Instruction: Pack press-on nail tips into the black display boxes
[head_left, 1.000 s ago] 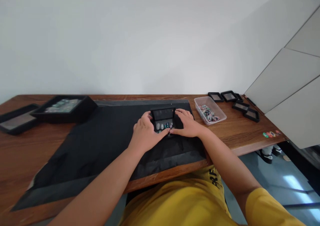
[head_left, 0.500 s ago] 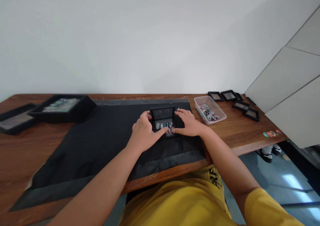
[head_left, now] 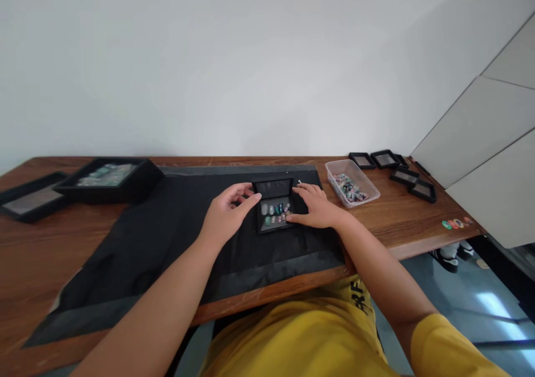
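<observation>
A small black hinged case (head_left: 273,213) lies open on the black mat (head_left: 167,243), its lid standing up at the back. Several small coloured oval pieces sit in rows in its base. My left hand (head_left: 225,215) rests to the left of the case, fingers loosely spread, fingertips near the lid's left edge. My right hand (head_left: 315,207) lies flat against the case's right side, its fingertips touching the pieces in the base.
A clear plastic tub (head_left: 351,183) of coloured pieces stands right of the mat. Several small black cases (head_left: 401,171) lie at the table's far right. A black tray (head_left: 111,179) with pieces and a flat black lid (head_left: 25,201) sit at the left.
My left hand has drawn back to the left, off the case's base, uncovering the rows of pieces. My right hand has stayed at the case's right side.
</observation>
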Tool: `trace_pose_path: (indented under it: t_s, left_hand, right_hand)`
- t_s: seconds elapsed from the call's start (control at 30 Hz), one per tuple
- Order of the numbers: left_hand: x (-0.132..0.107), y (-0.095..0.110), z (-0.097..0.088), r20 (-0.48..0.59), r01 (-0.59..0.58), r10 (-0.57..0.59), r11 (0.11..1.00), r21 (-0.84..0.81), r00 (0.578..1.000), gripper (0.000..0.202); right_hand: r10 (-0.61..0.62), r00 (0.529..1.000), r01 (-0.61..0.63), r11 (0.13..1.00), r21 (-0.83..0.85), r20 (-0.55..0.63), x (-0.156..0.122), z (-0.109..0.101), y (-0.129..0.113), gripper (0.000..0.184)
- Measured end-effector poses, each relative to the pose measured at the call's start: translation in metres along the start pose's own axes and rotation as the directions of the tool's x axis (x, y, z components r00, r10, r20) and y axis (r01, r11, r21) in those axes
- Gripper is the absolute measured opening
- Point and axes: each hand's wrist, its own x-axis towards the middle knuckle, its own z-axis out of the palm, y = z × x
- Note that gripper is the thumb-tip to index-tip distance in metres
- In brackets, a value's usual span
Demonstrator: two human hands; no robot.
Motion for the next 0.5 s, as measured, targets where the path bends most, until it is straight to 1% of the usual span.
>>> trace_pose_path:
  t_s: [0.1, 0.3, 0.5]
  left_hand:
    - [0.001, -0.001, 0.001, 0.028, -0.009, 0.009, 1.000, 0.012, 1.000, 0.053]
    - [0.006, -0.008, 0.002, 0.010, 0.001, -0.002, 0.999, 0.038, 1.000, 0.050]
    - [0.010, -0.015, 0.003, 0.018, -0.053, 0.052, 0.994, 0.090, 0.998, 0.043]
  right_hand:
    - [0.010, 1.000, -0.010, 1.000, 0.000, 0.011, 0.000, 0.000, -0.001, 0.094]
    - [0.021, 1.000, -0.021, 1.000, 0.021, 0.019, 0.001, 0.004, 0.003, 0.108]
    - [0.035, 0.999, -0.036, 0.999, 0.032, 0.011, 0.003, 0.009, 0.004, 0.112]
